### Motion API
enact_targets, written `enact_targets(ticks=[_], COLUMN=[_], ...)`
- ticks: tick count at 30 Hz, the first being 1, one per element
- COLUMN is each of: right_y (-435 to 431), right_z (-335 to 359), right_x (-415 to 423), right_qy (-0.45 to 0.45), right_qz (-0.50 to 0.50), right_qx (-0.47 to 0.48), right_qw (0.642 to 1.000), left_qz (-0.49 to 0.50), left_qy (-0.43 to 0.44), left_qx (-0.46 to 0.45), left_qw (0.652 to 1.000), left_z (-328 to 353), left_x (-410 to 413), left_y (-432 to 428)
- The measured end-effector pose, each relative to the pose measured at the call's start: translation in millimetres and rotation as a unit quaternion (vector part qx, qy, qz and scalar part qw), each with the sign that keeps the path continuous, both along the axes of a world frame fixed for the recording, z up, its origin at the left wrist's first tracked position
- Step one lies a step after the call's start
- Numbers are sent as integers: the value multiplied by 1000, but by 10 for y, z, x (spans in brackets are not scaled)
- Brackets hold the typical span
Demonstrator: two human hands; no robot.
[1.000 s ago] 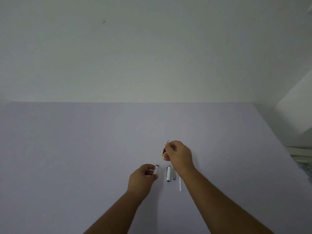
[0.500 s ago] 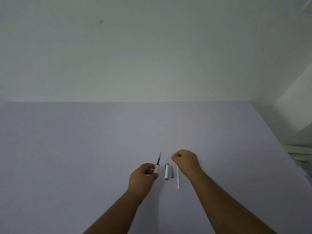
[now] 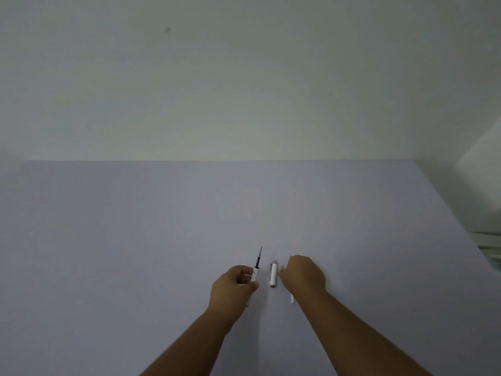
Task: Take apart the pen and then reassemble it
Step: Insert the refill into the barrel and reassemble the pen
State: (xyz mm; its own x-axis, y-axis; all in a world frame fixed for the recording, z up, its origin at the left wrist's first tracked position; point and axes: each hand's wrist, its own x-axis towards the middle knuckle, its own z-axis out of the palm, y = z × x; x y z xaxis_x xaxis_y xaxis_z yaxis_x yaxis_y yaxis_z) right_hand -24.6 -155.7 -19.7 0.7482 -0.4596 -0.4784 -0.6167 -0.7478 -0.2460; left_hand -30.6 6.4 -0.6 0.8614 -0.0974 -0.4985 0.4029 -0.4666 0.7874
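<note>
My left hand (image 3: pixel 233 289) is shut on the white pen barrel (image 3: pixel 254 275), which it holds tilted upright. The dark refill (image 3: pixel 258 257) sticks out of the barrel's top, tip pointing away from me. The white cap (image 3: pixel 273 275) with a metal clip lies on the table just right of it. My right hand (image 3: pixel 303 275) is lowered to the table beside the cap. Its curled fingertips are at a small grey piece (image 3: pixel 282 267) that is mostly hidden. A thin white tube (image 3: pixel 292 299) pokes out from under my right wrist.
The work surface is a pale lilac table (image 3: pixel 135 240) that runs back to a white wall. Past the table's right edge some pale clutter (image 3: pixel 488 248) shows.
My right hand let go of the refill, which is now seated in the barrel, then dropped right and down onto the table beside the cap. My left hand has stayed in place.
</note>
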Motion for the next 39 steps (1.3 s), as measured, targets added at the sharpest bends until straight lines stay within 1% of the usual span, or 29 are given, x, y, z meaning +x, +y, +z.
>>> enact_targets(ticks=[2, 4, 5, 7, 8, 10, 12, 14, 24, 28, 30, 35, 39], right_y=[-11, -27, -38, -54, -58, -62, -59, -53, -21, 2, -4, 3, -17], right_z=[48, 113, 164, 302, 371, 493, 587, 642, 704, 711, 720, 745, 808], right_x=[1, 28, 47, 91, 114, 155, 180, 181, 3, -92, -115, -109, -131], right_qy=[-20, -92, -141, -231, -262, -298, -312, -315, -278, -265, -266, -245, -228], right_qz=[-31, -70, -94, -146, -165, -183, -181, -167, -86, -33, -24, -23, -23], right_qx=[25, 81, 134, 253, 297, 348, 367, 373, 357, 371, 374, 325, 400], right_qw=[999, 990, 976, 928, 904, 870, 857, 857, 888, 889, 888, 913, 887], left_qz=[1, -2, -5, -8, -11, -20, -30, -36, -42, -39, -41, -47, -41], left_qy=[1, -5, -9, -19, -23, -35, -45, -51, -71, -78, -78, -77, -77], left_qx=[0, 1, 1, 1, 2, 8, 12, 11, 2, -3, 0, 1, -4], left_qw=[1000, 1000, 1000, 1000, 1000, 999, 998, 998, 997, 996, 996, 996, 996], left_z=[9, 19, 29, 66, 88, 140, 194, 238, 360, 395, 410, 444, 481], left_x=[0, 8, 12, 22, 25, 32, 40, 51, 36, 35, 34, 15, 18], left_y=[-4, -6, -8, -21, -33, -59, -83, -97, -113, -137, -140, -151, -153])
